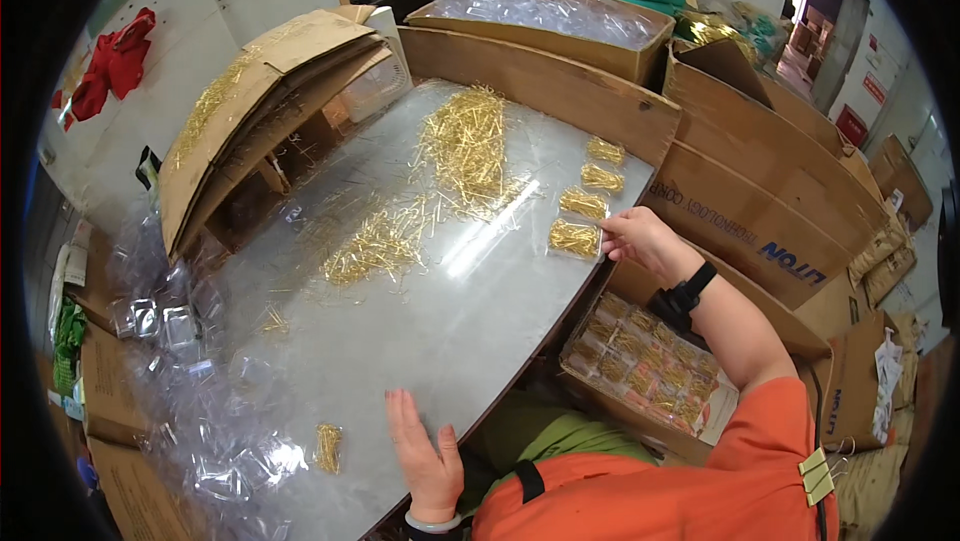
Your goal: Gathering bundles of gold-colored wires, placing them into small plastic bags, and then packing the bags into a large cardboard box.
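Note:
My right hand is at the table's right edge, thumb and fingers pinching the side of a small clear plastic box filled with thin gold wire pins. Three similar boxes run in a row beyond it, the nearest of them a filled box. My left hand lies open near the front edge, fingers stretched out and holding nothing. To its left a small filled box rests on the grey tabletop. Loose gold pins form a large pile at the back and a smaller pile nearer.
Empty clear plastic boxes heap up along the left side. A carton below the right edge contains rows of filled boxes. Cardboard walls border the back, with a carton of clear plastic behind. A bent cardboard piece stands at back left.

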{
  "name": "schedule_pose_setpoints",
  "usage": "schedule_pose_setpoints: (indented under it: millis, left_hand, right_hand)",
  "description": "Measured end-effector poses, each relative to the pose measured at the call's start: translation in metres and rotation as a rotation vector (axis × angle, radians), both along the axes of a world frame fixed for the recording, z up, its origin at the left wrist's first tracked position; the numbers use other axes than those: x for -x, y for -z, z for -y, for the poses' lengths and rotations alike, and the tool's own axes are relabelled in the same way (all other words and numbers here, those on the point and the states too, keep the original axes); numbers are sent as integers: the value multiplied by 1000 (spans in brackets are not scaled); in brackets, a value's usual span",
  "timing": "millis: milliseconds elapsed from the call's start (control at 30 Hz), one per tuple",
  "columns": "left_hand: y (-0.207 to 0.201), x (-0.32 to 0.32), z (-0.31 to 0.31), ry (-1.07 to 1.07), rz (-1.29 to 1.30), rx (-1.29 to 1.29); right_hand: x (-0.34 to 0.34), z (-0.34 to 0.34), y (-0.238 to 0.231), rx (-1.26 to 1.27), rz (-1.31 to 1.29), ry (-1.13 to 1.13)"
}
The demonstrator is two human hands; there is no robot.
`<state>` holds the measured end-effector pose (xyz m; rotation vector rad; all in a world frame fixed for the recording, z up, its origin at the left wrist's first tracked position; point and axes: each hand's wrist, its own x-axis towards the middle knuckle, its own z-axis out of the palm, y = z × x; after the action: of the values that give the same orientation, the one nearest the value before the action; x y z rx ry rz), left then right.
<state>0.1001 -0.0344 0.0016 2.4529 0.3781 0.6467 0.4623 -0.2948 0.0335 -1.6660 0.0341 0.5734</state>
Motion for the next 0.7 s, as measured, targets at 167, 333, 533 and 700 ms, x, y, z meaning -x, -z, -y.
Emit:
schedule_pose_setpoints:
  millis: [167,333,533,700]
  left_hand:
    - [0,0,1,-13,-5,-20]
    - [-1,1,0,-18,-6,-40]
    - [0,0,1,-33,-15,-14]
    - [6,6,-1,-93,-59,22]
  right_hand:
    - [2,4,1,-3,-69,-66]
    - [16,6,8,-159,-64,-120]
    - [37,36,12,-354,-21,-238]
    - [70,103,15,-424,-63,-227]
